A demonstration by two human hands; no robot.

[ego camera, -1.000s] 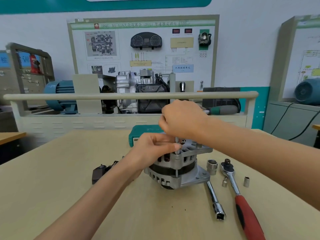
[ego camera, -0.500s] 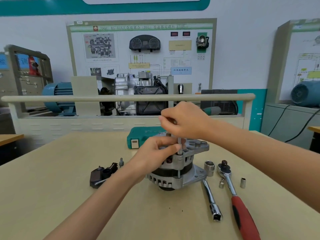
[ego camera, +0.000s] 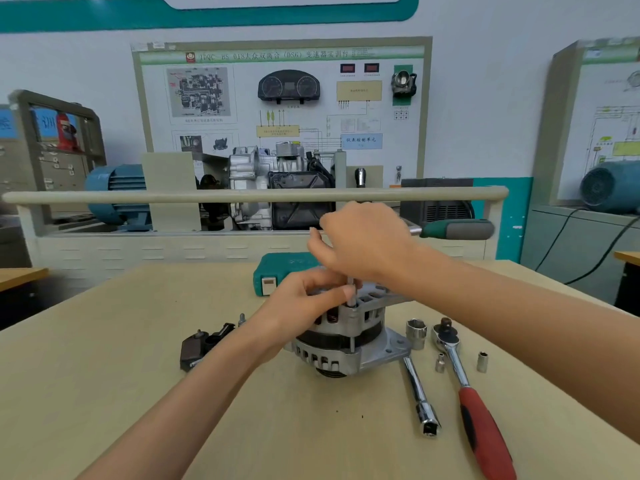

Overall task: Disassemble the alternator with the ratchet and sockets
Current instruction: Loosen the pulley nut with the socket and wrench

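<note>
Alternator (ego camera: pixel 346 341) sitting mid-frame on table (ego camera: pixel 104 393). Left hand (ego camera: pixel 304 303) clamping housing so nothing's spinning; right hand (ego camera: pixel 363 240) closed round green-handled driver (ego camera: pixel 457 229), working through-bolt. Red ratchet (ego camera: pixel 464 386) idling lower right.

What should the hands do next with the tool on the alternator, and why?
Probably keep turning the green-handled ratchet in the right hand: its thin extension stands upright on a bolt at the alternator rim, the left hand steadies it, and the housing halves look joined.
</note>
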